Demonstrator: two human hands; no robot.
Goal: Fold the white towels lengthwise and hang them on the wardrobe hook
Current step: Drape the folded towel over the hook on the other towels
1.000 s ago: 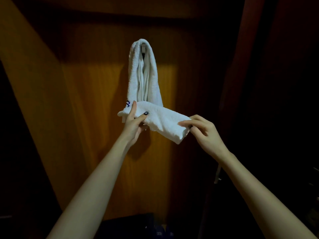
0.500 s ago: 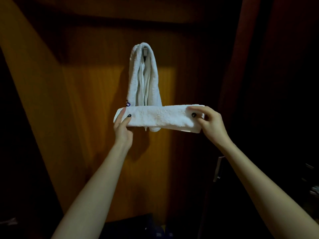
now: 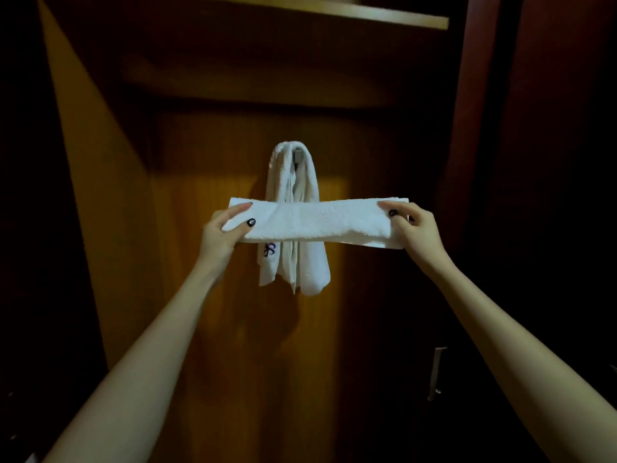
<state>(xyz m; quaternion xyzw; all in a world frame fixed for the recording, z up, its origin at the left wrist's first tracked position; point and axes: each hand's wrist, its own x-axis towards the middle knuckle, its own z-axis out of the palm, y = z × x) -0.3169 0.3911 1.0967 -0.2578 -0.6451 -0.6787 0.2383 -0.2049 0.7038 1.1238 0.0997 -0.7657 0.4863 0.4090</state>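
Two bare forearms reach up and forward from the bottom corners. Metal door handle (image 3: 435, 372) low at right on a dark panel, nearer than the hands.

Left hand (image 3: 222, 232) pinches the left end of the folded towel (image 3: 317, 220), thumb on the front face, fingers curled behind, dark polish on the thumbnail. Right hand (image 3: 415, 232) pinches the right end the same way, thumb on front, other fingers behind the cloth. Both hands closed on the towel, well apart from each other.

Folded towel is a long narrow white strip, stretched level between the two hands, roughly horizontal, held in the air in front of the wardrobe's back wall.

Behind it, a second white towel (image 3: 309, 272) hangs draped over the hook (image 3: 298, 155), both ends pointing down. The held strip crosses in front of its middle; contact between them cannot be told. Blue stitched mark (image 3: 269, 250) on the hung towel's left end, just below the strip.

Hook partly visible at the top of the drape. Back panel (image 3: 233, 329) is orange-brown wood, lit in the centre, dark at the sides. Shelf (image 3: 334, 11) runs across the top.
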